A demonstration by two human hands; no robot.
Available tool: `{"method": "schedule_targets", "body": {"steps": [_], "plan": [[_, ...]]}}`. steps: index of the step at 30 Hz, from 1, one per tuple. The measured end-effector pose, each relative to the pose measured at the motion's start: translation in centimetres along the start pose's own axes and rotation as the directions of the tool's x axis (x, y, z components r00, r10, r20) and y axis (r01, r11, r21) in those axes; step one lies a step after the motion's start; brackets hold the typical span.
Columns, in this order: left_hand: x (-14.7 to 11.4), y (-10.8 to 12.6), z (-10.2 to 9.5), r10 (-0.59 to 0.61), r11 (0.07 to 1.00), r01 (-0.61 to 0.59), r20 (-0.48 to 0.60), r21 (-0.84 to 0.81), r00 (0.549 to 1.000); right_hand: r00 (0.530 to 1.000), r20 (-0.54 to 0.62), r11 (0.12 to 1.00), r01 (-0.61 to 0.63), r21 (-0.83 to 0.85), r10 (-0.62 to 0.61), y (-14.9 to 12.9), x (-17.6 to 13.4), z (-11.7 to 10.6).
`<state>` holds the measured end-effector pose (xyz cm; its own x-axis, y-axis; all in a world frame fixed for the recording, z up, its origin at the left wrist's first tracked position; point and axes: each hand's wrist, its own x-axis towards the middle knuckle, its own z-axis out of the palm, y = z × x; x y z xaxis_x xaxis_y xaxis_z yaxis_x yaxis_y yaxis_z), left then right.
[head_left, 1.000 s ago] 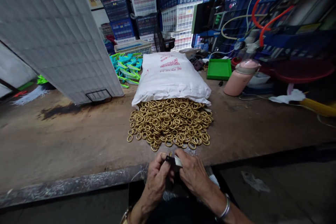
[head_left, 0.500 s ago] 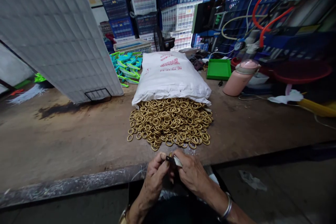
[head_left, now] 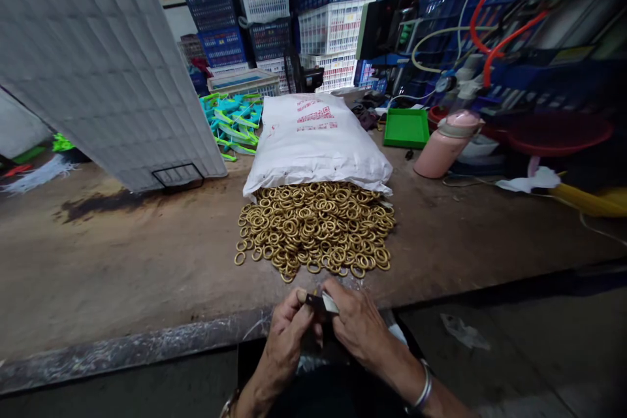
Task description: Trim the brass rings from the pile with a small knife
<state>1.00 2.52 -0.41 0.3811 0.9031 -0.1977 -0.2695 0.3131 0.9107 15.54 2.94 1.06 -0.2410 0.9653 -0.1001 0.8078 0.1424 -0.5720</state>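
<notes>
Both hands meet just past the table's front edge, below a heap of gold-coloured rings (head_left: 316,228). My right hand (head_left: 360,320) is closed on a small flat tool (head_left: 316,302), dark at one end and white near my fingers; its exact kind does not show. My left hand (head_left: 289,326) is pinched at the tool's dark end. A speck of gold shows between the fingertips, too small to make out, and what the left fingers hold is hidden. The rings spill from the mouth of a white printed sack (head_left: 316,137) lying on the table.
A tall white ribbed panel (head_left: 132,78) stands at left, beside turquoise and green plastic pieces (head_left: 235,117). To the right are a green tray (head_left: 405,128), a pink bottle (head_left: 443,150) and a red basin (head_left: 558,134). Stacked crates (head_left: 328,26) fill the back.
The view has shifted slightly. The dark end of the tool now shows a little longer between my hands, which otherwise stay in nearly the same place.
</notes>
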Motion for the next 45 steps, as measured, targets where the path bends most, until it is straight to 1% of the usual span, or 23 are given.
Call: {"method": "schedule_targets", "body": {"steps": [3,6,11,16,20,24,29,32,34,35,37,40,42,44,45], "plan": [[0.2,0.1,-0.1,0.035,0.999,-0.035,-0.017,0.037,0.999,1.000,-0.010,1.000,-0.005,0.012,0.005,0.0,0.1,0.0],[0.2,0.2,0.0,0.030,0.997,-0.026,-0.041,0.078,0.999,1.000,-0.008,0.999,0.020,0.039,-0.020,-0.2,0.1,-0.2],[0.3,0.5,0.0,0.022,0.997,-0.019,-0.042,0.080,0.999,1.000,-0.003,0.999,0.018,0.032,-0.018,-0.5,0.0,-0.3],[0.3,0.6,0.0,0.027,0.997,-0.023,-0.052,0.080,0.998,0.998,-0.031,0.998,0.054,0.037,-0.053,-0.5,-0.1,-0.2],[0.2,0.8,0.2,0.019,0.993,-0.012,-0.056,0.121,0.998,1.000,-0.004,0.999,0.031,0.008,-0.031,-0.7,0.0,-0.4],[0.1,1.0,0.1,0.047,0.983,-0.035,-0.062,0.180,0.997,1.000,0.021,0.999,0.018,-0.027,-0.017,-0.6,0.1,-0.2],[-0.7,1.4,0.1,0.084,0.976,-0.076,-0.030,0.203,0.996,0.999,0.038,0.998,0.036,-0.046,-0.034,-0.3,0.1,0.1],[-1.5,2.2,0.6,0.094,0.971,-0.093,0.005,0.220,0.996,1.000,-0.027,0.993,-0.018,-0.119,0.015,0.5,0.1,0.0],[-1.8,2.7,1.0,0.082,0.985,-0.087,0.041,0.152,0.996,0.993,-0.102,0.987,-0.079,-0.137,0.065,1.5,0.1,-0.3],[-1.8,2.7,1.2,0.061,0.993,-0.066,0.053,0.095,0.997,0.984,-0.148,0.984,-0.118,-0.135,0.098,2.2,0.1,-0.6],[-1.5,2.6,1.4,-0.014,1.000,0.016,0.061,-0.024,0.998,0.950,-0.256,0.969,-0.215,-0.121,0.178,3.7,0.0,-1.5],[-0.6,1.8,1.4,-0.122,0.981,0.126,0.035,-0.150,0.992,0.859,-0.403,0.918,-0.384,-0.096,0.317,6.3,-0.1,-2.9],[0.0,1.4,1.3,-0.153,0.963,0.148,-0.005,-0.224,0.988,0.805,-0.444,0.877,-0.473,-0.080,0.394,7.7,0.0,-3.5],[0.2,1.4,1.2,-0.175,0.942,0.159,-0.030,-0.297,0.984,0.785,-0.456,0.858,-0.507,-0.081,0.420,8.6,0.2,-3.8],[0.2,1.4,1.2,-0.185,0.930,0.164,-0.033,-0.328,0.982,0.783,-0.455,0.853,-0.515,-0.089,0.425,8.8,0.4,-3.9]]}}
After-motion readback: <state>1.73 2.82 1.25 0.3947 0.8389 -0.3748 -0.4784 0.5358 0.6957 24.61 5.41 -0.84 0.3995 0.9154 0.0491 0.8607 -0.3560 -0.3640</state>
